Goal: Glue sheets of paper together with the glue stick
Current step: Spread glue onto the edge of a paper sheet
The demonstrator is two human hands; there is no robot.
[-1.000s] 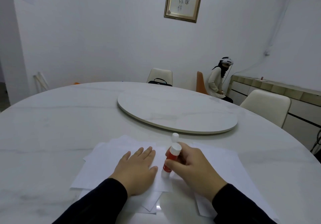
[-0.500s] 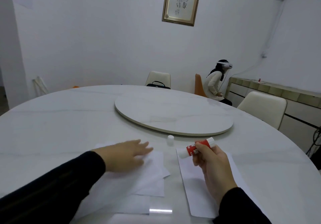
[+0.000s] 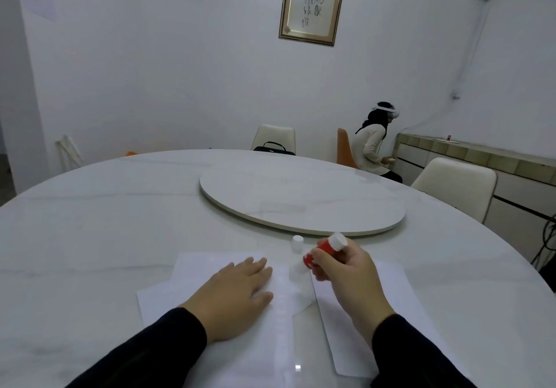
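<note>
My left hand (image 3: 237, 294) lies flat, fingers spread, on a stack of white paper sheets (image 3: 186, 270) at the near edge of the table. My right hand (image 3: 352, 279) grips a red and white glue stick (image 3: 323, 250), tilted with its white tip down at the right edge of those sheets. The glue stick's white cap (image 3: 297, 243) stands upright on the table just beyond the paper. Another white sheet (image 3: 394, 291) lies under my right hand and wrist.
A round white marble table (image 3: 90, 222) carries a large turntable (image 3: 301, 204) at its centre. Cream chairs (image 3: 457, 186) stand at the far side and right. A person with a headset (image 3: 376, 143) sits by a low cabinet at the right wall.
My left hand came back from the left and pressed flat on the sheets. My right hand swung the glue stick from held up sideways down onto the paper's edge.
</note>
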